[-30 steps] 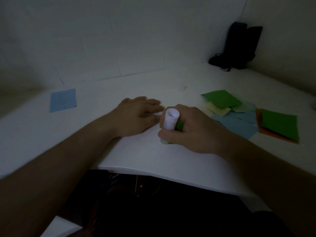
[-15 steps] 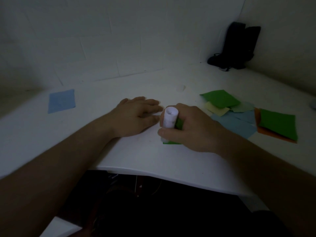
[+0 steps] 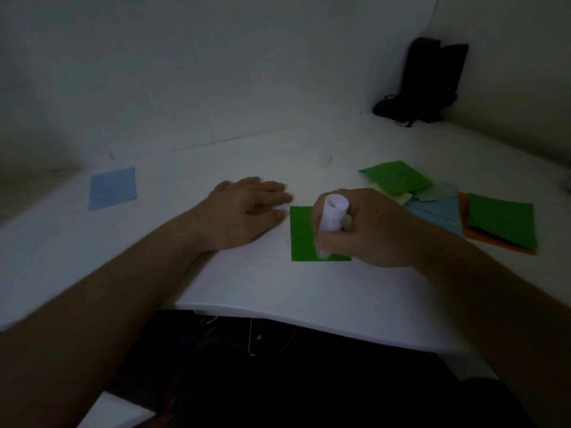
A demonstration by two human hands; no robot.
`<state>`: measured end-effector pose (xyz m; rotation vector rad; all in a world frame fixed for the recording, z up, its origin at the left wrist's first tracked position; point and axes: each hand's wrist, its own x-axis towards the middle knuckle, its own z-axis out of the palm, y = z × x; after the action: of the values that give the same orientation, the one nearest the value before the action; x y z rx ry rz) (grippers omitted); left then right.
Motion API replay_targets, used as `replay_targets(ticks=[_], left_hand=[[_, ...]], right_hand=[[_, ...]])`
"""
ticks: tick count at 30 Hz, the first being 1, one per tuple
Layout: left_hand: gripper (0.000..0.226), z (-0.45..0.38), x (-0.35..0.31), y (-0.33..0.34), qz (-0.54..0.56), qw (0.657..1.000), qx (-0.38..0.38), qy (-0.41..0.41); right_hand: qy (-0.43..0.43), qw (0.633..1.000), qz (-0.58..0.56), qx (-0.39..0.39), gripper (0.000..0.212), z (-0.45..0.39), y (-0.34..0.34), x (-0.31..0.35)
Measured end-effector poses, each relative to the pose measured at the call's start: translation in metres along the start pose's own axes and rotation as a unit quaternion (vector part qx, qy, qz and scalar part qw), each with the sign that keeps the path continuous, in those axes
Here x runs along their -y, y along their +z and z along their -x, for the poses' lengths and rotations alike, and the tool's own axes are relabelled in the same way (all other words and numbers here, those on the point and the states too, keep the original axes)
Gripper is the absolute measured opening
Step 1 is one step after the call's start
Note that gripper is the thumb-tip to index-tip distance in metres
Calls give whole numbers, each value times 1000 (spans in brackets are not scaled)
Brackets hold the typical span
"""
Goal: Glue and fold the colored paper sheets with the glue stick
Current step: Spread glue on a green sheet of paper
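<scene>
A white worktop (image 3: 234, 282) meets a pale wall (image 3: 216, 72); a black object (image 3: 426, 81) stands in its far right corner.

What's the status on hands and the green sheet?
Left hand flat on the table, beside the green sheet. Right hand grips the glue stick, tip down on the sheet. Nothing in the way.

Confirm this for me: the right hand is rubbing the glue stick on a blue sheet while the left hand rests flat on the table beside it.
Not quite: the sheet under the glue stick is green, not blue, as the head view shows. The right hand grips the stick on it while the left hand rests flat on the table beside it.
</scene>
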<state>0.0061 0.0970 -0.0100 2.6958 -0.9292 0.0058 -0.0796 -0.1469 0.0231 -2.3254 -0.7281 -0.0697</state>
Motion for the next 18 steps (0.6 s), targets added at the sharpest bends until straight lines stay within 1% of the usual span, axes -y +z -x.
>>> replay_targets(ticks=[3, 7, 11, 13, 15, 18], left_hand=[[74, -1, 5, 2, 8, 1000, -5, 4], [67, -2, 10, 6, 13, 1000, -13, 13], [64, -4, 12, 6, 7, 1000, -18, 19], [64, -5, 12, 6, 7, 1000, -19, 20], [64, -5, 13, 7, 7, 999, -21, 25], [64, -5, 15, 9, 10, 999, -24, 29]], right_hand=[[-10, 1000, 9, 7, 15, 3, -7, -8], [0, 999, 34, 3, 12, 7, -15, -17], [-11, 998, -20, -52, 8, 3, -16, -18], [-26, 998, -31, -44, 10, 3, -11, -15], [-18, 999, -30, -28, 17, 5, -7, -13], [-5, 1000, -15, -5, 17, 7, -9, -16]])
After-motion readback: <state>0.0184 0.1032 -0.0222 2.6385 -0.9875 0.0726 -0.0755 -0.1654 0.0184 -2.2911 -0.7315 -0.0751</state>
